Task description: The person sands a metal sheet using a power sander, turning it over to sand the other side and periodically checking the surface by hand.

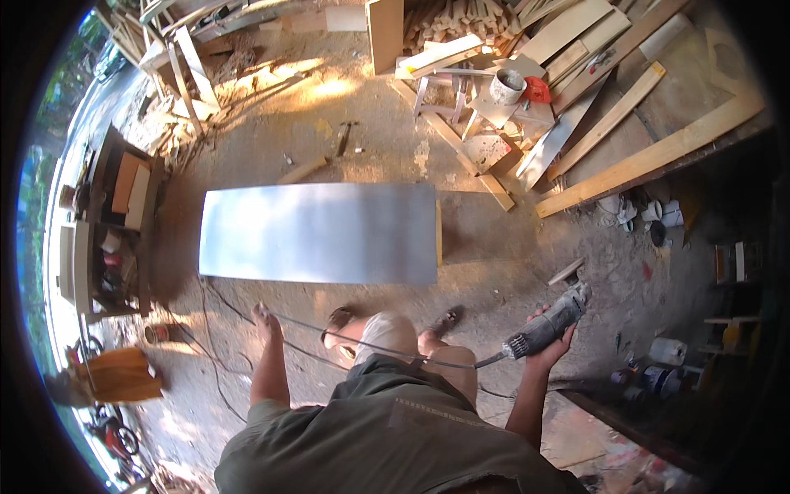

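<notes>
In my right hand [561, 347], out to the right of my body, is a dark grey angle grinder [546, 319]. My fingers wrap round its body, and its head points up and away from me. The black power cord [370, 339] runs from its rear end across the front of me to my left hand [266, 319], which is closed round it. A long panel with a shiny, silvery top [321, 233] lies in front of me, apart from both hands. Light wood shows along its right end.
A hammer [344, 138] and a short wood piece [304, 170] lie beyond the panel. Planks [650, 160] and a white bucket [508, 86] crowd the far right. A wooden cabinet [123, 222] stands at left. More cord [212, 354] trails over the floor near my left arm.
</notes>
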`<act>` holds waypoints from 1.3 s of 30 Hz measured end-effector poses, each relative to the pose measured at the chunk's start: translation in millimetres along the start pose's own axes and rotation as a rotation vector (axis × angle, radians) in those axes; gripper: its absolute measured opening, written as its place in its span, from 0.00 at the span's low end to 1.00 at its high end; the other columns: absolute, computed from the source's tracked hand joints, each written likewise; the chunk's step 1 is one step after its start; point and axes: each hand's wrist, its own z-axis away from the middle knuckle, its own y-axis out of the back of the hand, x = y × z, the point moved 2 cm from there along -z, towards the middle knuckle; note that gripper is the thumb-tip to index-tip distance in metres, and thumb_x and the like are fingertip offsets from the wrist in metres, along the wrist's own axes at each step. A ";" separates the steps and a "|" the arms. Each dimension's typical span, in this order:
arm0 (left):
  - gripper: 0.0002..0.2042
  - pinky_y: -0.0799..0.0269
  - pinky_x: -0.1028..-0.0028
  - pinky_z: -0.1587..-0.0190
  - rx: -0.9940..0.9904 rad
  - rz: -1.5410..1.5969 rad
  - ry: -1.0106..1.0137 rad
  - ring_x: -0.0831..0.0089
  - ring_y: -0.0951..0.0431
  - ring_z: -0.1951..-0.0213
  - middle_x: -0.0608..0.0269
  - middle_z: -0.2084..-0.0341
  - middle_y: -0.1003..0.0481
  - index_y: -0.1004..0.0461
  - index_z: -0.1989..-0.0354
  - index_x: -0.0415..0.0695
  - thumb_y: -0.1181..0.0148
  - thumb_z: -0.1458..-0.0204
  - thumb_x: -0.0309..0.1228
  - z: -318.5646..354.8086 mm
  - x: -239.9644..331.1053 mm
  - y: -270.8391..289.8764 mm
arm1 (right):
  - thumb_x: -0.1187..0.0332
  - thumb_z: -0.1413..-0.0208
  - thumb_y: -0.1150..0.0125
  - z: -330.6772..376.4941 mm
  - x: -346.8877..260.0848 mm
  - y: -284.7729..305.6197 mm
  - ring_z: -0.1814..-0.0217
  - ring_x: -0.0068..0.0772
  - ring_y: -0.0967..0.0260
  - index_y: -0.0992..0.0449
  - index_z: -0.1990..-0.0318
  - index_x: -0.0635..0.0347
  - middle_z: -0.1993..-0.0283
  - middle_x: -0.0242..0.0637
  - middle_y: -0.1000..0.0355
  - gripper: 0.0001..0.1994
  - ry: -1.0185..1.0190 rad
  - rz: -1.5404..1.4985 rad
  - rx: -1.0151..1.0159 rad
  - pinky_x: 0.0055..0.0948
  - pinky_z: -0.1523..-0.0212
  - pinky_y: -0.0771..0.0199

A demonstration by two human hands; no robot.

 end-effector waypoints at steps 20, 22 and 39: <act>0.25 0.42 0.53 0.29 -0.075 -0.192 -0.109 0.46 0.40 0.28 0.43 0.32 0.34 0.30 0.36 0.35 0.42 0.38 0.37 181.6 184.8 -222.4 | 0.33 0.32 0.59 -392.6 35.1 -132.2 0.57 0.47 0.27 0.31 0.39 0.57 0.53 0.48 0.27 0.35 -0.672 0.493 -0.291 0.49 0.57 0.23; 0.28 0.50 0.53 0.25 -0.074 -0.133 -0.095 0.50 0.47 0.25 0.45 0.28 0.41 0.35 0.32 0.36 0.47 0.35 0.41 173.0 236.2 -273.0 | 0.31 0.33 0.60 -438.1 57.7 -136.6 0.59 0.47 0.27 0.31 0.39 0.56 0.54 0.47 0.27 0.36 -0.774 0.508 -0.257 0.49 0.58 0.23; 0.30 0.76 0.25 0.30 0.114 -0.283 0.039 0.63 0.66 0.19 0.72 0.19 0.59 0.50 0.21 0.61 0.59 0.30 0.52 69.3 318.7 -582.7 | 0.55 0.38 0.35 -653.4 323.3 -150.8 0.59 0.41 0.24 0.33 0.44 0.63 0.57 0.46 0.27 0.24 -1.370 1.195 -0.371 0.43 0.60 0.16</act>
